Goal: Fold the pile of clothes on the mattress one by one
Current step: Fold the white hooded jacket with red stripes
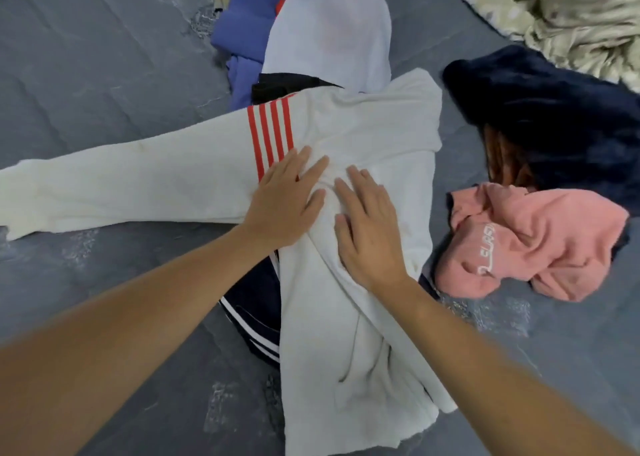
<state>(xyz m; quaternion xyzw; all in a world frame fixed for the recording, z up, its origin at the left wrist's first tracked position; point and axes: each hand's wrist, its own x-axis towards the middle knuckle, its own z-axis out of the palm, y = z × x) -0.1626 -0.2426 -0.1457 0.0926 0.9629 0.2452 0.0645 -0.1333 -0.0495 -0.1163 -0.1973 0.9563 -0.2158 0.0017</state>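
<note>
A white long-sleeved top with red stripes (363,126) lies spread on the grey mattress (86,75), one sleeve stretched out to the left. My left hand (287,199) and my right hand (367,227) rest flat side by side on its middle, fingers apart, pressing the cloth. Under the top's near part lies a dark navy garment with white stripes (256,317). Beyond the top lie a white garment (329,33), a black piece (284,85) and a blue garment (246,30).
To the right lie a crumpled pink garment with white lettering (526,244), a dark navy fleece (554,116) with a brown piece beneath it, and a beige patterned blanket (571,16) at the top right. Bare grey mattress shows on the left and near right.
</note>
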